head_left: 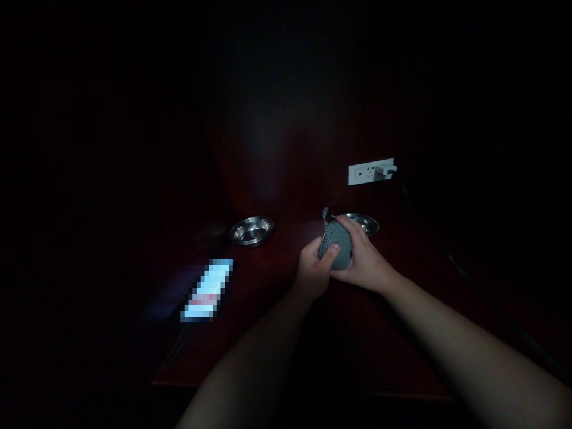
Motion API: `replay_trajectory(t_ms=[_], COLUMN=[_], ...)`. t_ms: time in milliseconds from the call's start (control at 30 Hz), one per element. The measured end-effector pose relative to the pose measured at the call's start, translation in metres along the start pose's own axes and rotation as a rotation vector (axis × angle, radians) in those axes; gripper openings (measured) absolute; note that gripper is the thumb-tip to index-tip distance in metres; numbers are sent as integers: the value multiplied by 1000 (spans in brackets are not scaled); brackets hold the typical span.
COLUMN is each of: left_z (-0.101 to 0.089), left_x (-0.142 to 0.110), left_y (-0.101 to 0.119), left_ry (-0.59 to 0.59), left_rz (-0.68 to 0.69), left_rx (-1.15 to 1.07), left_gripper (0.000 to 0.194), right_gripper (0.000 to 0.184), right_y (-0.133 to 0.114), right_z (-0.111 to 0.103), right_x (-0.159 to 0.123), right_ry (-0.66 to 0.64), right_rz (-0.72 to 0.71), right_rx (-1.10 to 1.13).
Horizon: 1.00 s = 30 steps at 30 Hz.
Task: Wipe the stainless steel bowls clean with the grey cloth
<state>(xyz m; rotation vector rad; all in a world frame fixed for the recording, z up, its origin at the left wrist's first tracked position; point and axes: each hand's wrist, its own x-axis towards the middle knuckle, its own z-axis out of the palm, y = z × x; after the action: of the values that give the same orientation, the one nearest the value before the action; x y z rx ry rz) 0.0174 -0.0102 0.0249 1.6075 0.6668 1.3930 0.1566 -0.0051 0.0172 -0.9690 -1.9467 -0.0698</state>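
Both hands come together over the table on a rounded grey-green object point(340, 247) with a woven or knitted-looking surface; its kind is not clear. A patterned dark-and-light strip point(327, 229) runs along its left side and sticks up at the top. My left hand point(315, 267) grips it from the left, with the thumb pressed on its front. Curved round its right side is my right hand point(364, 256), whose fingers reach the top by a small dark and shiny piece point(331, 215). Some fingertips are hidden behind the object.
A shiny metal bowl point(251, 231) stands left of the hands. Another metal dish point(369, 224) is partly behind my right hand. A lit, pixelated phone-like screen point(208, 291) lies at left. A white socket plate point(363, 173) holds a plug. The dark red table's front edge point(174, 382) shows; surroundings are dark.
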Motion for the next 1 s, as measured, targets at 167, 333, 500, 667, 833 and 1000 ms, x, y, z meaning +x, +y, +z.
replay_trajectory(t_ms=[167, 333, 500, 667, 833, 1000], left_z=[-2, -3, -5, -6, -3, -2], left_x=[1, 0, 1, 5, 6, 4], left_y=[-1, 0, 2, 1, -1, -2], left_ry=[12, -25, -42, -100, 45, 67], left_rz=[2, -22, -35, -104, -119, -58], left_rx=[25, -10, -164, -94, 7, 63], left_gripper=[23, 22, 31, 25, 25, 29], right_gripper=[106, 106, 106, 106, 101, 101], right_y=[-3, -5, -3, -1, -6, -11], right_z=[-1, -2, -2, -1, -2, -2], right_x=[0, 0, -1, -2, -1, 0], right_ry=[1, -13, -48, -93, -92, -61], right_rz=[11, 23, 31, 42, 39, 49], right_rx=[14, 41, 25, 20, 19, 19])
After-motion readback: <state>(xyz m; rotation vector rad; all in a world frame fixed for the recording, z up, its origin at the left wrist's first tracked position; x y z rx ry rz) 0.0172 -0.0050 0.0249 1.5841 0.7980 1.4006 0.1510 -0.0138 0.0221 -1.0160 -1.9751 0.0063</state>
